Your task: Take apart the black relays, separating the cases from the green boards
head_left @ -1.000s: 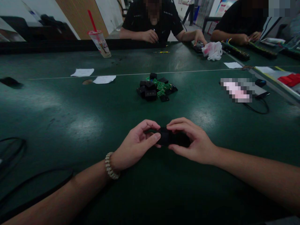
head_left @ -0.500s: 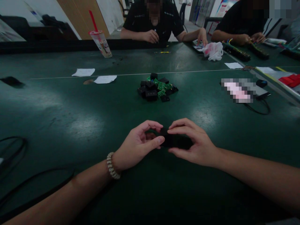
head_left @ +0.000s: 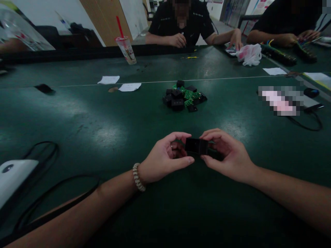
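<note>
A small black plastic box (head_left: 192,146) is held between my two hands, just above or on the green table; which of the two I cannot tell. My left hand (head_left: 165,156), with a beaded bracelet at the wrist, curls its thumb and fingers around the box's left end. At the right end, the fingers and thumb of my right hand (head_left: 227,151) grip it from above and below. A seam or step shows across the box near its right side. Beyond the hands lies a pile of black plastic housings (head_left: 177,104) and green circuit boards (head_left: 189,94).
Paper pieces (head_left: 129,87) and a drink cup with a red straw (head_left: 126,51) are farther back. A blurred pink item (head_left: 278,100) lies right; a white device (head_left: 15,177) and black cables (head_left: 55,182) are left. Two co-workers sit across the table, near a plastic bag (head_left: 249,54).
The view has swung left, so things sit farther right in it. The box now shows more of its face, and my left fingers are spread wider around its end.
</note>
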Tool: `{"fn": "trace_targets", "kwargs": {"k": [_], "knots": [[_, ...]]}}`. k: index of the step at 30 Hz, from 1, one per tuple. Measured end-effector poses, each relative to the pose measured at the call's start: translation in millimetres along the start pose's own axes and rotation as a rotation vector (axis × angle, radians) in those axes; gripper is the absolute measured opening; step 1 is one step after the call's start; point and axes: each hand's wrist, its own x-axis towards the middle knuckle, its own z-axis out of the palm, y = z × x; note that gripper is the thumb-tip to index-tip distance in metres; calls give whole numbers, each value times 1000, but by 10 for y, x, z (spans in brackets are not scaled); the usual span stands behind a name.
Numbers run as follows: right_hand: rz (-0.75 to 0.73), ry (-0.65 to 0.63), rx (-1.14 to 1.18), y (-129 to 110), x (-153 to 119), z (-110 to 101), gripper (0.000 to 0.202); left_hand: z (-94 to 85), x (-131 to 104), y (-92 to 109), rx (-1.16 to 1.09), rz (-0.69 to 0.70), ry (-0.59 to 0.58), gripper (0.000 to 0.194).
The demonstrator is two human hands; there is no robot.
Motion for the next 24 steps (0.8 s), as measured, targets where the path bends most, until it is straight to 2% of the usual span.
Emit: {"fn": "trace_targets", "kwargs": {"k": [8,13,24], "knots": [[37,-26,-56,-51,-7,2,42,6,-20,24,3,59,6,43],[63,-42,-99,-53,-9,-18,46,6,-22,11,-12,65,-4,43],[-8,-51,-130,-19,-14,-16,49,-18,3,-19,36,72,-19,44]]}}
